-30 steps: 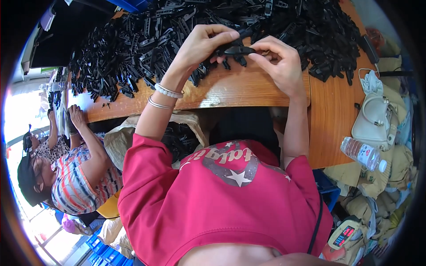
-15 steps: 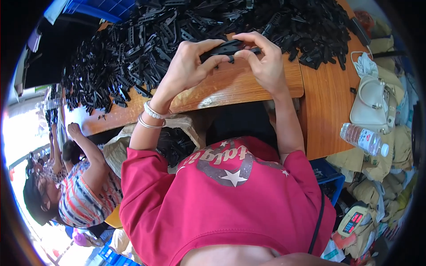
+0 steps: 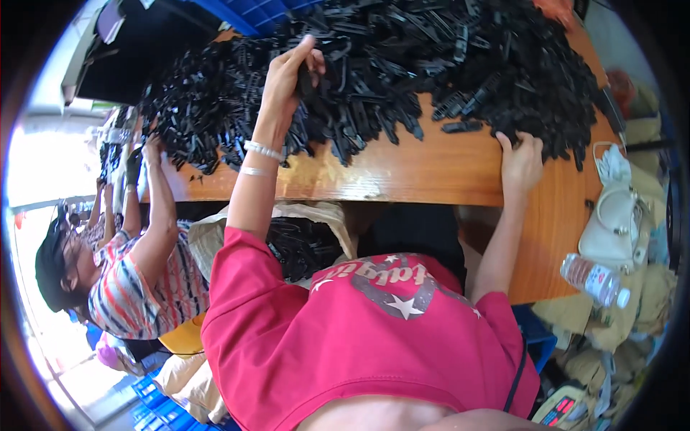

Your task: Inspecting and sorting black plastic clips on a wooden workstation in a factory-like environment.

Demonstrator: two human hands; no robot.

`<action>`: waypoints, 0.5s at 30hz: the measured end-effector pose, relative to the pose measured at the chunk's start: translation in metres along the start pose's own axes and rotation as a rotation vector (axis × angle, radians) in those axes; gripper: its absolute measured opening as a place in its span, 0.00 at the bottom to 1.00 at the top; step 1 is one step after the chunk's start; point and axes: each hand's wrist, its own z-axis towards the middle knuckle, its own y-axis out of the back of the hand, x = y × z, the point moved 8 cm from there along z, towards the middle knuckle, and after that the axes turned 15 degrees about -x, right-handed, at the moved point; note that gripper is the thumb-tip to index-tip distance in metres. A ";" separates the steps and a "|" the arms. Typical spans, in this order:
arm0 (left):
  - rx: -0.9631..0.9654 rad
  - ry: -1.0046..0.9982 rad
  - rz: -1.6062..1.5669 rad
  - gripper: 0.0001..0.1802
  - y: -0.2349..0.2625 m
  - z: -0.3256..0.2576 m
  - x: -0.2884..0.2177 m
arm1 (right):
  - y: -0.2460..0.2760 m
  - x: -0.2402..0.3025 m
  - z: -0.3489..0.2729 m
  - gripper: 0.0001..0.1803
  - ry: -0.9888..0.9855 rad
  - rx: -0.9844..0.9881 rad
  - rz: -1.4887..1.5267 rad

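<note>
Reaching apart, the two hands now stand well away from each other, where half a second ago they met over the counter point(image 3: 402, 176) with a dark part between them. The left hand point(image 3: 287, 70) has moved out onto the left and middle of the heap of black plastic parts point(image 3: 366, 79); its thumb points away from the person and its fingers are curled, with dark plastic beside the palm, though whether it grips a piece I cannot tell. The right hand point(image 3: 522, 164) has gone down to the near edge of the heap's right side, thumb and forefinger slightly parted at the pieces; whether it pinches one is not clear either.

The parts lie across the far side of the counter, tangled and overlapping. They are narrow and elongated, glossy in places, some with slots or ridges along them. They are too many to count, but one short flat piece point(image 3: 462, 127) lies on the bare wood just beside the heap, near the right hand.

Two bands circle the left wrist: a beaded bracelet point(image 3: 263, 149) and a slim bangle point(image 3: 253, 171). One open sack point(image 3: 327, 210) below the counter's near edge holds more black parts. To the right are one white handbag point(image 3: 607, 233) and one clear bottle point(image 3: 594, 279) with a white cap.
</note>
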 end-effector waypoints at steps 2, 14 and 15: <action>-0.052 -0.116 0.164 0.16 0.011 0.019 -0.010 | 0.001 0.005 0.000 0.22 -0.012 0.081 -0.009; -0.381 -0.751 1.130 0.16 -0.014 0.100 -0.039 | -0.009 0.009 0.007 0.14 -0.010 0.292 -0.033; -0.315 -0.789 1.262 0.13 -0.021 0.103 -0.038 | -0.009 0.008 0.007 0.12 -0.007 0.315 -0.007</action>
